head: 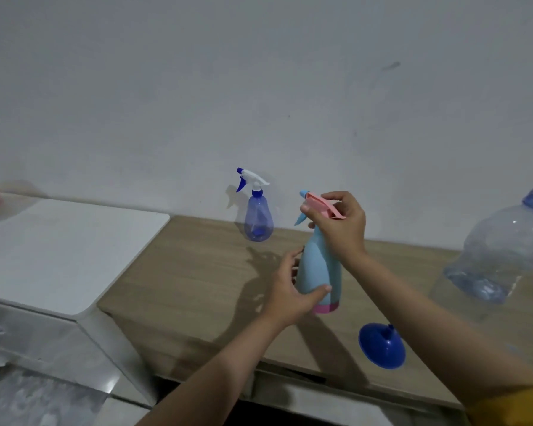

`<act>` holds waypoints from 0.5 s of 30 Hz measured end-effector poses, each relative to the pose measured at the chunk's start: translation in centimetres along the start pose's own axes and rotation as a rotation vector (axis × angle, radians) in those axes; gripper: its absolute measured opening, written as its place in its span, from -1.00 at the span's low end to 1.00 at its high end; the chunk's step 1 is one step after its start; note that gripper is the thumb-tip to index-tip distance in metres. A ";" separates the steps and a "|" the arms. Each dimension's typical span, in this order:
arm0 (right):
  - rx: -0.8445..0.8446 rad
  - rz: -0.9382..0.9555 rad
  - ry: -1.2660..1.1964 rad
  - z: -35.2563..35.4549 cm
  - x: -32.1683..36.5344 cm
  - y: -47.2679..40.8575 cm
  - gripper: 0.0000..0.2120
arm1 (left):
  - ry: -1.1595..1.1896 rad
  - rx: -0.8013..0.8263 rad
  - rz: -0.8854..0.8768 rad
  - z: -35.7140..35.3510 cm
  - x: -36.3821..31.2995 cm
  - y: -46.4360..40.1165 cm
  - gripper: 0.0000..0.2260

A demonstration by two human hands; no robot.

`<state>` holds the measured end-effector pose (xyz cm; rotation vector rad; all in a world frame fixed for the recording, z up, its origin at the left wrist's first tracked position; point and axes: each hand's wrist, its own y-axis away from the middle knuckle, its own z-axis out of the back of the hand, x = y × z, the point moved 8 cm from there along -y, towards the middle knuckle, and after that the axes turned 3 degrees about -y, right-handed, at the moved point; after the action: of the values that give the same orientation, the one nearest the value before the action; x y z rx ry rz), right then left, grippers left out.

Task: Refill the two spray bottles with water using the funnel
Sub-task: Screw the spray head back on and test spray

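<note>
At frame centre, the left hand point(293, 290) grasps the light-blue spray bottle point(320, 269) low down; the right hand point(340, 224) clasps its pink trigger head point(320, 204).

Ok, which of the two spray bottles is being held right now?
The opaque light-blue spray bottle with the pink trigger, gripped by both hands; the see-through blue spray bottle stands untouched by the wall.

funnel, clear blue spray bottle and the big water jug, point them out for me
funnel point(382, 348): head view, on its blue cone, mouth down on the table.
clear blue spray bottle point(258, 221): head view, on its see-through body.
big water jug point(499, 256): head view, on its clear side wall.
</note>
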<state>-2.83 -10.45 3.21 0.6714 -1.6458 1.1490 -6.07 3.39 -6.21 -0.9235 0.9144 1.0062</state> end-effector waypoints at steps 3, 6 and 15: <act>-0.037 0.048 -0.038 0.2 0.7 -1.7 -0.66 | -0.061 -0.054 -0.029 0.0 -0.6 -3.0 -0.34; 0.018 0.081 -0.001 -0.2 1.5 -4.3 -0.73 | -0.158 -0.103 -0.045 0.0 -0.9 -6.2 -0.28; 0.049 0.053 0.311 0.8 -3.2 -12.3 -0.78 | -0.251 -0.113 0.009 -2.1 0.5 -16.6 -0.48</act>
<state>8.33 -16.32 4.70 0.4548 -1.3826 1.2664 9.35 -2.69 -4.09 -0.8637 0.6570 1.1623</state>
